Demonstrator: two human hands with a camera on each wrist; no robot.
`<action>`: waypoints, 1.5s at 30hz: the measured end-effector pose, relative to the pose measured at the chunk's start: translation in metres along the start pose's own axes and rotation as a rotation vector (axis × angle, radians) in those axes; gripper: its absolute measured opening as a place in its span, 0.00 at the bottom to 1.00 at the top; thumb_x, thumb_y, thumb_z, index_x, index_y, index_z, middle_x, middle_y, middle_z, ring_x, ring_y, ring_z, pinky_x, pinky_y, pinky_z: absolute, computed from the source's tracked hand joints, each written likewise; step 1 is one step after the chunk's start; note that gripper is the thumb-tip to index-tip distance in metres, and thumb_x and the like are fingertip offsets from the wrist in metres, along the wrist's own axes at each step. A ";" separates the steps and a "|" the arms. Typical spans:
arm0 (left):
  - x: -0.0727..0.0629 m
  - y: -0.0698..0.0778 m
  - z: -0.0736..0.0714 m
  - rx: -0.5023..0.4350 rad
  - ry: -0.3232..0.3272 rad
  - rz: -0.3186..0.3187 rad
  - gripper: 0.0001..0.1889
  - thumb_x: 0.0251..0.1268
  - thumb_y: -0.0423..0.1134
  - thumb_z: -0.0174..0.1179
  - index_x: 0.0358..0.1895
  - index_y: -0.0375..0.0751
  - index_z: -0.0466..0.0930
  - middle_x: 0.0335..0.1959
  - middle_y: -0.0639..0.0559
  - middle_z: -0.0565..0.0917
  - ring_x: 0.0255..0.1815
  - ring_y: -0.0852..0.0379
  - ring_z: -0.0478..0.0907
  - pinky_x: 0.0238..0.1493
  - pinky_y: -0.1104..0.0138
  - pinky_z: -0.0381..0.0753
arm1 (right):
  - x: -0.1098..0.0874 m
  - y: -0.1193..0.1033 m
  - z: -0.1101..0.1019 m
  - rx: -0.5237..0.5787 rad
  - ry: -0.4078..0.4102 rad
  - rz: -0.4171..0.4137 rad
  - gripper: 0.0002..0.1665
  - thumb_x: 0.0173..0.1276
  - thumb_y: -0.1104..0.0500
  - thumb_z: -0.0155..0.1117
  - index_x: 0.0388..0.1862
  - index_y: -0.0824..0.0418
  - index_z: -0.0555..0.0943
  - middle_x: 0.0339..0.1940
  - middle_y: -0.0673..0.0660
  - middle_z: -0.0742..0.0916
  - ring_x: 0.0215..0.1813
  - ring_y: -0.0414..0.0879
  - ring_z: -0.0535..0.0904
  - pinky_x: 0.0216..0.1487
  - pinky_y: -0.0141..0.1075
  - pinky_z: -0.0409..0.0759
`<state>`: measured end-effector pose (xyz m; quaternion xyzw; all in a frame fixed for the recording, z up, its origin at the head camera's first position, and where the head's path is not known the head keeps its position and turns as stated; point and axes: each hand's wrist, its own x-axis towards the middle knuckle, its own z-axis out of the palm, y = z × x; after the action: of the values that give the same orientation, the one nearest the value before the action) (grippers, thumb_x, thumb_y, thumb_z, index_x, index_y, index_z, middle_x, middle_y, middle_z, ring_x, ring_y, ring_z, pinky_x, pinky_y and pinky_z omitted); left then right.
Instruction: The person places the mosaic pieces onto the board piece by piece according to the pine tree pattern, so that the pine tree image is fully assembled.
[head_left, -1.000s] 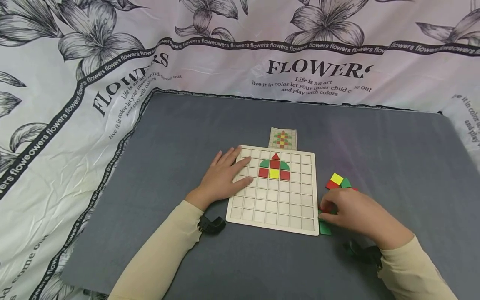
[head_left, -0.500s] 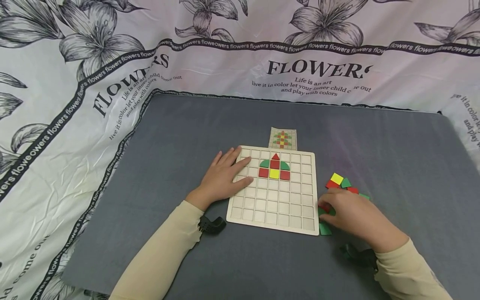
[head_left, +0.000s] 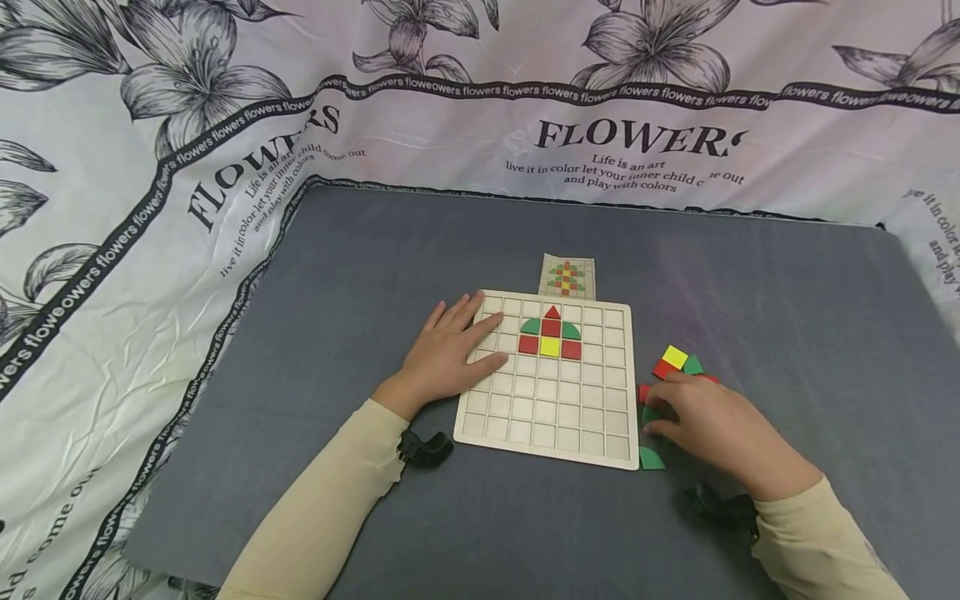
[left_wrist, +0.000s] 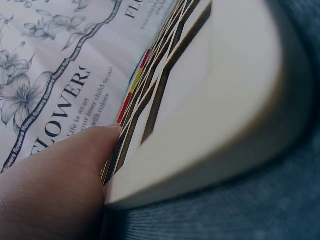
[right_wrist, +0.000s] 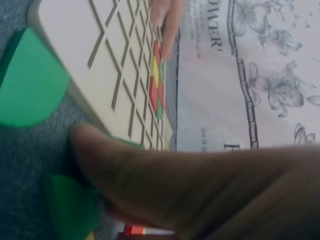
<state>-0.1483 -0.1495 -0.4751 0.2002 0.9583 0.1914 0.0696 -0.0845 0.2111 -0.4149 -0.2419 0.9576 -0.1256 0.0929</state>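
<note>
Selecting among loose tiles beside the gridded board, we judge: right hand curved over them, holding what we cannot tell; left hand spread on the board. Next calls for pinching one.

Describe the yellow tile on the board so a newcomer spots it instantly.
On the grey table, find the pale gridded board. In its far half, the yellow tile sits between two red squares. It is the only yellow piece on the board.
</note>
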 end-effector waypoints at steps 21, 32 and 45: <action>0.001 -0.001 0.001 0.009 0.007 -0.002 0.39 0.76 0.69 0.50 0.84 0.59 0.60 0.88 0.51 0.47 0.89 0.51 0.40 0.86 0.50 0.32 | 0.032 -0.002 -0.016 0.105 0.056 -0.032 0.11 0.67 0.65 0.76 0.48 0.61 0.89 0.32 0.48 0.87 0.26 0.37 0.73 0.26 0.33 0.74; 0.000 -0.001 0.000 0.007 0.008 0.003 0.39 0.76 0.69 0.49 0.84 0.59 0.60 0.88 0.51 0.46 0.89 0.51 0.40 0.86 0.50 0.31 | 0.067 -0.014 -0.016 0.132 0.076 -0.028 0.10 0.69 0.65 0.74 0.48 0.63 0.90 0.37 0.55 0.91 0.29 0.42 0.79 0.28 0.38 0.77; -0.001 -0.002 0.000 -0.019 0.008 0.020 0.38 0.78 0.68 0.50 0.84 0.58 0.60 0.88 0.50 0.46 0.89 0.50 0.40 0.86 0.50 0.32 | 0.087 -0.010 -0.006 0.180 0.043 -0.003 0.04 0.71 0.62 0.73 0.43 0.61 0.90 0.37 0.54 0.91 0.38 0.46 0.86 0.38 0.45 0.84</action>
<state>-0.1485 -0.1517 -0.4755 0.2085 0.9547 0.2018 0.0655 -0.1571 0.1615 -0.4169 -0.2312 0.9439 -0.2164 0.0937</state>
